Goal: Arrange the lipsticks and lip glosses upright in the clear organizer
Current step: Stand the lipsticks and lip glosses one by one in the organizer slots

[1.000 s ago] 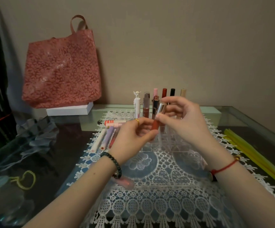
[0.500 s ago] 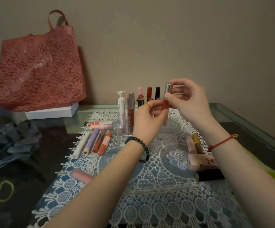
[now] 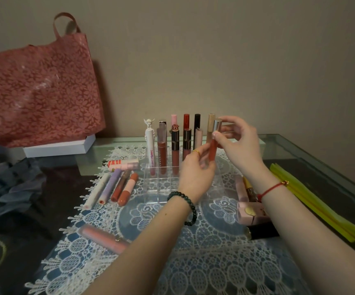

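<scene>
L hand (image 3: 195, 173) and R hand (image 3: 240, 145) are clamping fingers on an orange lip gloss (image 3: 212, 152) over the organizer (image 3: 161, 188). Approx ten tubes (image 3: 175, 150) are standing in it; many are lying loose.

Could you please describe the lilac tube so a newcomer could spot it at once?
Find the clear organizer on the lace mat. To its left, four tubes lie side by side. The lilac tube is second from the left, the only purple one.
</scene>
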The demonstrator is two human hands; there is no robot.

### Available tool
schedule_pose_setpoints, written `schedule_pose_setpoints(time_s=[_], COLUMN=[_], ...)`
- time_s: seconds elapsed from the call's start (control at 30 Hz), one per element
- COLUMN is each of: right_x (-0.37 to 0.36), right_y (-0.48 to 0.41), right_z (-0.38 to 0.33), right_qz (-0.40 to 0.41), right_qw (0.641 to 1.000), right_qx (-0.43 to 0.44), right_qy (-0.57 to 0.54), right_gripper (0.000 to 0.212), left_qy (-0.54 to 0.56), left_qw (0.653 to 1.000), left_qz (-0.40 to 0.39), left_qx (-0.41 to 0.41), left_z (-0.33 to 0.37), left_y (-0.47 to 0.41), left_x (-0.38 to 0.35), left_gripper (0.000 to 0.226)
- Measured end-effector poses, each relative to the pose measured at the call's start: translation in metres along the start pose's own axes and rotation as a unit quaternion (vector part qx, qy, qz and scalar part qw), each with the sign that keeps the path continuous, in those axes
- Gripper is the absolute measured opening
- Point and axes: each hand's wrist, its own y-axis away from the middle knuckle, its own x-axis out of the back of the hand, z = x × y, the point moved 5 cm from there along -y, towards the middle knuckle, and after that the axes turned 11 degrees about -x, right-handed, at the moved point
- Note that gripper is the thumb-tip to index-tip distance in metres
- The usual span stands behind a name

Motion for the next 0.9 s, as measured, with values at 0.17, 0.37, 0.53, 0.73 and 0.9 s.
schedule_pose_setpoints(time_s=[0.17,0.37,0.53,0.73,0.9], right_x=[-0.006,-0.01,-0.011,-0.011,-0.01], right_y=[-0.001,0.006,0.006,0.007,0.008], right_z=[0.008,0.026,0.029,0.03,0.03], right_qz=[-0.003,-0.006,0.001,0.0,-0.002], right_qw=[1.0,0.999,0.999,0.999,0.999], right_qx=[-0.005,-0.025,-0.035,-0.042,-0.042], right_qy=[0.017,0.035,0.03,0.034,0.033], right_gripper=[0.029,0.03,0.03,0.03,0.032], left_qy=[-0.004,-0.029,-0.041,-0.062,-0.083], left_qw=[1.0,0.999,0.999,0.997,0.996], left_qz=[-0.008,-0.022,-0.028,-0.033,-0.032], left_qx=[0.012,0.005,0.003,-0.012,-0.026], left_z=[-0.005,-0.009,-0.009,-0.006,0.0], left_y=[0.001,0.006,0.006,0.008,0.009], left_x=[0.0,-0.004,-0.004,-0.003,0.0], left_gripper=[0.052,0.052,0.052,0.053,0.051])
